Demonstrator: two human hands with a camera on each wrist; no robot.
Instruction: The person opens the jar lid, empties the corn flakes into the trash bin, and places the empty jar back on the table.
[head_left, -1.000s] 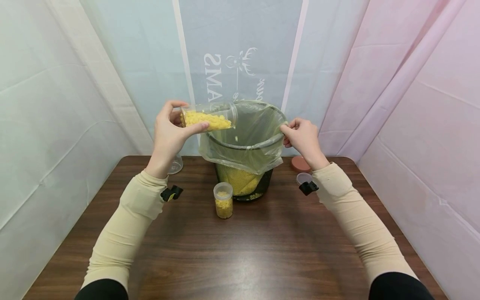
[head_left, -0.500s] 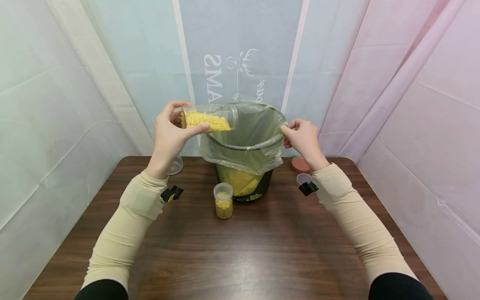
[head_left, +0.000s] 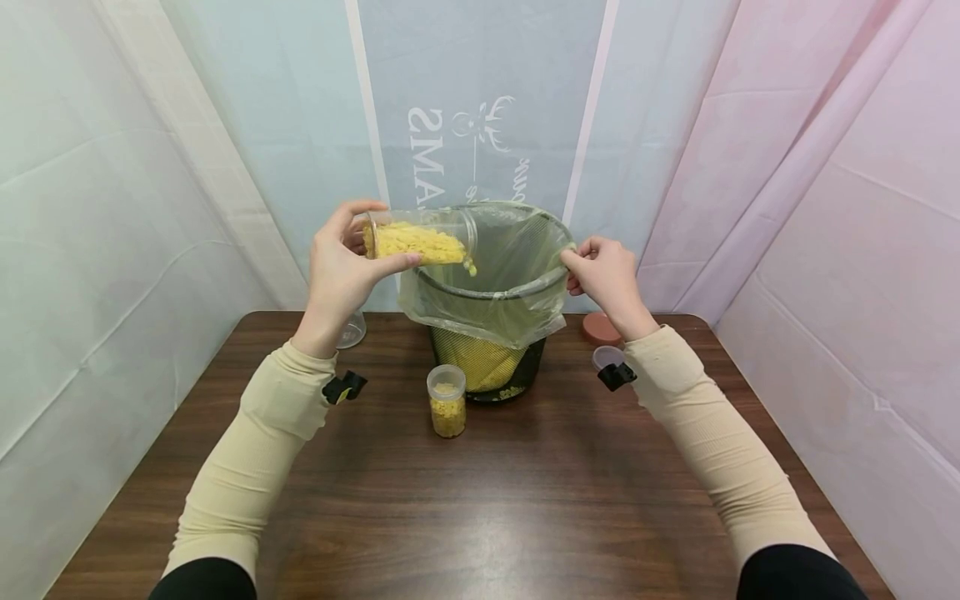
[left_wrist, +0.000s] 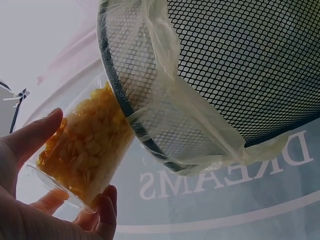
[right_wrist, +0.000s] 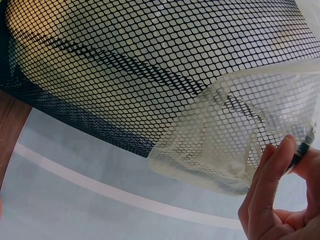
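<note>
My left hand [head_left: 341,254] grips a clear plastic jar [left_wrist: 87,145] near its base, thumb along the near side. Tipped almost flat, the jar holds yellow flakes [head_left: 420,243], and a few hang at its mouth over the bin. Below is a black mesh trash bin [head_left: 480,358], lined with a pale translucent trash bag [head_left: 487,312] folded over the rim. At the bin's right side my right hand [head_left: 603,275] pinches the bag and rim between thumb and fingers; the right wrist view shows the bag [right_wrist: 215,145] bunched there. Yellow material shows through the lower mesh.
A smaller clear jar [head_left: 447,404] with yellow flakes stands upright in front of the bin. A red-brown lid [head_left: 602,328] and a clear lid [head_left: 607,357] lie at the right, near my right wrist. Another clear container [head_left: 351,330] is partly hidden behind my left wrist.
The flakes have slid toward the jar's mouth, and some now spill at its lip. My left hand has shifted very slightly; the right hand stays where it was.
</note>
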